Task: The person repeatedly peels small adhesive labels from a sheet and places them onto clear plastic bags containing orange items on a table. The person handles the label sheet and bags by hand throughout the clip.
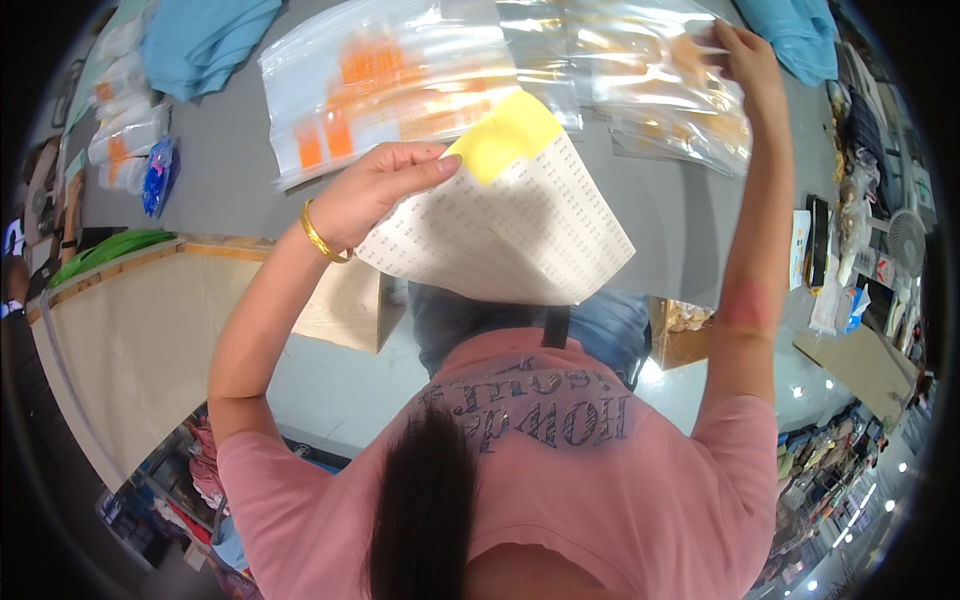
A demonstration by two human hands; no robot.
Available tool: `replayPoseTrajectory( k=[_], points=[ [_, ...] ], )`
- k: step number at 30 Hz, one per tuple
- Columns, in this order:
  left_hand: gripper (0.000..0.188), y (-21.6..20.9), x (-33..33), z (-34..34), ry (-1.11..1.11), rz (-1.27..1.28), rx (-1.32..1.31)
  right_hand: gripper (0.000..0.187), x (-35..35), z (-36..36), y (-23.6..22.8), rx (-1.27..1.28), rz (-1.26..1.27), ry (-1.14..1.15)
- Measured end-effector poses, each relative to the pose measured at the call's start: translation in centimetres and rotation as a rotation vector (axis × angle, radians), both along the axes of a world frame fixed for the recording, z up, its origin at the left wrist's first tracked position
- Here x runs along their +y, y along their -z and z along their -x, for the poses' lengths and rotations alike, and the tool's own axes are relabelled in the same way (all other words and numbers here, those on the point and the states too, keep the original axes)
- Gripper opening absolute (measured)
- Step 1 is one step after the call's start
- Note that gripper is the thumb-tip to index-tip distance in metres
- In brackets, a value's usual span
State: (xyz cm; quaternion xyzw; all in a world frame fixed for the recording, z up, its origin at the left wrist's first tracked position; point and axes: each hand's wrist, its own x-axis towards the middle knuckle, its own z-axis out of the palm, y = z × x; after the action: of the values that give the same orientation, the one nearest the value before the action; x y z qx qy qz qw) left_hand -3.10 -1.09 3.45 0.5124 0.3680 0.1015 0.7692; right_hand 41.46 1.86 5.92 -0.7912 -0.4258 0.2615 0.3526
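My left hand (385, 190), with a gold bangle at the wrist, pinches the edge of a sheet of stickers (500, 230). The sheet is white with rows of small print, and a bare yellow patch shows at its far corner. My right hand (745, 65) reaches to the far right, its fingers stretched over a pile of clear plastic bags (650, 75) and seeming to touch them. Glare on the plastic hides what lies under the fingertips. Left of that pile, more clear bags with orange print (370, 85) lie flat, partly behind the sheet.
Light blue cloth or plastic (205, 40) is heaped at the far left of the grey table (220, 180), with a similar blue heap (795, 35) at the far right. Rolled clear bags (130, 135) and a small blue packet (158, 178) lie left. A fan (906, 240) stands at the right.
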Motion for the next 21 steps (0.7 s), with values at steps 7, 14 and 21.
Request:
replayPoseTrajectory(
  k=[7, 14, 21],
  points=[
    [0.032, -0.5, 1.7, -2.4, 0.078, 0.225, -0.114, 0.045, -9.2, 6.3, 0.4, -0.225, -0.351, -0.527],
    [0.041, -1.2, 1.6, -3.9, 0.152, 0.034, 0.032, 0.044, -10.4, 14.9, 0.1, 0.279, -0.202, -0.577],
    [0.031, -1.3, 2.1, -4.3, 0.063, 0.255, -0.049, 0.023, -10.1, 15.8, 0.7, -0.401, -0.530, -0.839]
  ],
)
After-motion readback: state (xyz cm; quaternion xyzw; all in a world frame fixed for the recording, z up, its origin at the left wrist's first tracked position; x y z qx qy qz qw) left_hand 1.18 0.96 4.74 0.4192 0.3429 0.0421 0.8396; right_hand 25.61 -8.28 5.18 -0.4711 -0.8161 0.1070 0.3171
